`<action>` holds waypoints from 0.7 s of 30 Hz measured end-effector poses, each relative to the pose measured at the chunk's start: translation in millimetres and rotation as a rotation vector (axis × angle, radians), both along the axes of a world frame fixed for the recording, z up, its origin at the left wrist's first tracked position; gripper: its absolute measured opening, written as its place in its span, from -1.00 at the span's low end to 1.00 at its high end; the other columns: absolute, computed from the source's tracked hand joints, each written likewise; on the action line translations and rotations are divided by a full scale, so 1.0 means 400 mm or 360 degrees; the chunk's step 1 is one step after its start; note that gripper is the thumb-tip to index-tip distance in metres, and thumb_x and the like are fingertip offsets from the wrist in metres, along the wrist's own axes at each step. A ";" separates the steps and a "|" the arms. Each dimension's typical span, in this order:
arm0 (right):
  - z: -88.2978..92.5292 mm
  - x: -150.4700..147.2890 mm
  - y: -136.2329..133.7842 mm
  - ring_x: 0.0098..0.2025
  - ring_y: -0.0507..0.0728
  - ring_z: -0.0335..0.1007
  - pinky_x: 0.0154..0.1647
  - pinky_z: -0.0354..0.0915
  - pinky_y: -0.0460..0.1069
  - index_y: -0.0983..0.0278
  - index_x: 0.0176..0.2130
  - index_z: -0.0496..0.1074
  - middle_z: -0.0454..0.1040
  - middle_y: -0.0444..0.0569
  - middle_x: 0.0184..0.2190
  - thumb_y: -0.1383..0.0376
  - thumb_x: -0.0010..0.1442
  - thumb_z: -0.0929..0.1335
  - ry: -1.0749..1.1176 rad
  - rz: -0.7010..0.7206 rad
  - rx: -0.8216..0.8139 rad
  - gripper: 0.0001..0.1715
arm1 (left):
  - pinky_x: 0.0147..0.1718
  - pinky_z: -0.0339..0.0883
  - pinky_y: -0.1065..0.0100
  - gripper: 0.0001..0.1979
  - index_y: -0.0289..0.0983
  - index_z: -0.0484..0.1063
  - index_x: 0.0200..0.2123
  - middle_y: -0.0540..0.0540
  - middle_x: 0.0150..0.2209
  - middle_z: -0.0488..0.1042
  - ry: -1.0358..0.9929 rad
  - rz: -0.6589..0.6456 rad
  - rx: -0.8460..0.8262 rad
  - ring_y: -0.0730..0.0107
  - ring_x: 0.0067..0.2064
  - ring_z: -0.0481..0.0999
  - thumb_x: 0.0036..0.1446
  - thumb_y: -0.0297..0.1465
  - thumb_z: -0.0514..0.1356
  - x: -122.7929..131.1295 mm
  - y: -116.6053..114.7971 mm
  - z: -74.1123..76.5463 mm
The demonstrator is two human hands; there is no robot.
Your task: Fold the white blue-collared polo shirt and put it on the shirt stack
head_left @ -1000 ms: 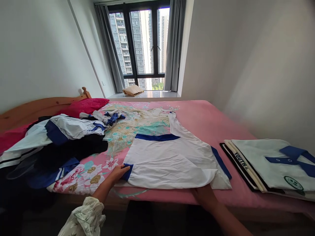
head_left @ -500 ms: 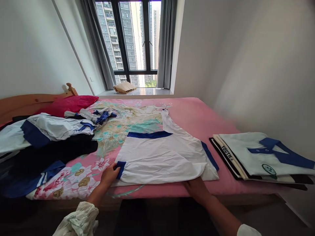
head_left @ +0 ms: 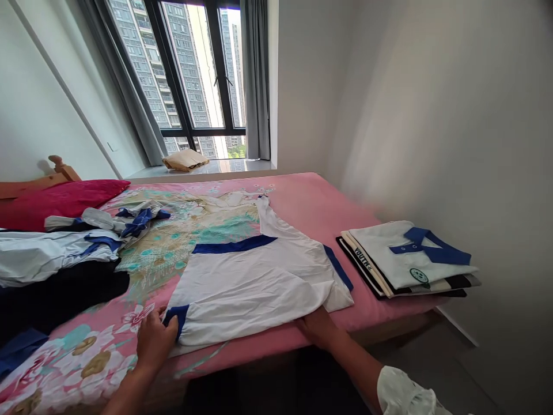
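Clock centred on the white shirt (head_left: pixel 254 294), which I've got lying flat, w/ creases, on the near edge of the pink bed (head_left: pixel 294 202). My L hand (head_left: pixel 156 340) is at 8 o'clock, touching the blue cuff (head_left: pixel 180 320): thumb by the cuff's near side, fingers bent at its outer edge. Can't tell from here if the cuff's pinched or just touched. My R hand (head_left: pixel 318 329) is at abt 5, fingers hidden under the shirt's near edge, so can't tell if that grip's spread or pressed tog.

One dark blue band (head_left: pixel 233 245) runs along the shirt at 11–12, another (head_left: pixel 339 268) at 2–3. The far sleeve (head_left: pixel 276 225) stretches up to 12. Nearer sleeve lies across the body, w/ its cuff at my L.

Folded stack (head_left: pixel 365 262) at 3, near the shirt but not touching; top garment is white w/ blue collar (head_left: pixel 444 255) & round green badge (head_left: pixel 419 275); "YOUTH" reads on a layer below. Loose clothes pile (head_left: pixel 38 256) at 9, red pillow (head_left: pixel 69 202) at 10, tan bundle (head_left: pixel 185 160) on the sill at 11.
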State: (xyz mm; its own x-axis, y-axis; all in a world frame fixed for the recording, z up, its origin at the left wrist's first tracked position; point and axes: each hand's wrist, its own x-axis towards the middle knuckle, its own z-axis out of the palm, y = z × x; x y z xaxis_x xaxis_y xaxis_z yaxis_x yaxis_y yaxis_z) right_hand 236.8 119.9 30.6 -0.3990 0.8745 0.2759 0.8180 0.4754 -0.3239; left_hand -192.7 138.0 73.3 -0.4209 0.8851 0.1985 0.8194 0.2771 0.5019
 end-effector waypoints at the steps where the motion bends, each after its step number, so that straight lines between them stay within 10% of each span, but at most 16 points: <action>1: 0.001 -0.002 0.000 0.30 0.26 -0.07 0.28 -0.01 0.23 0.33 0.26 0.07 0.05 0.08 0.27 0.17 0.26 0.19 -0.0007 0.0013 0.0007 -0.36 | 0.07 0.19 0.04 -0.58 -0.34 0.30 -0.06 -0.32 -0.02 0.42 0.0047 -0.0053 0.0051 -0.03 0.06 0.35 0.01 -0.27 0.05 0.024 0.003 0.008; 9: -0.001 -0.001 -0.007 0.28 0.27 -0.01 0.25 0.05 0.23 0.27 0.27 0.07 0.10 0.06 0.25 0.18 0.23 0.23 0.0083 0.0017 0.0004 -0.34 | 0.12 0.13 0.19 -0.59 -0.23 0.38 -0.05 -0.16 0.06 0.38 -0.0015 -0.0917 -0.0116 0.22 0.12 0.30 0.15 -0.23 -0.08 0.398 0.117 0.070; 15: 0.009 0.020 -0.009 0.28 0.29 -0.02 0.25 0.03 0.23 0.21 0.26 0.09 0.10 0.04 0.26 0.13 0.19 0.27 0.0177 -0.0042 -0.0052 -0.30 | -0.01 0.13 -0.07 -0.62 -0.22 0.48 -0.23 -0.26 -0.06 0.46 -0.0008 -0.0895 -0.0428 -0.06 0.06 0.33 0.12 -0.17 -0.04 0.610 0.293 0.081; 21: 0.031 0.052 -0.002 0.28 0.27 -0.05 0.28 -0.07 0.21 0.16 0.28 0.00 0.06 -0.02 0.28 0.16 0.19 0.27 0.0193 -0.0010 0.0011 -0.27 | -0.16 0.22 -0.03 -0.80 -0.25 0.40 -0.62 -0.13 -0.47 0.48 -0.0204 -0.0858 -0.0662 -0.02 -0.23 0.46 -0.20 -0.23 0.22 0.655 0.388 0.068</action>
State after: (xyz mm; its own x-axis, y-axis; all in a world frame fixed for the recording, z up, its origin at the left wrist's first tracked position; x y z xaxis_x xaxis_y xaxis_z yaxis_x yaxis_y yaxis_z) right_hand 257.6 119.1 43.0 -0.3571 0.8747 0.3277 0.7760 0.4731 -0.4172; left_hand 69.2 293.3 100.5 0.1014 0.9691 -0.2249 0.8383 0.0385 0.5439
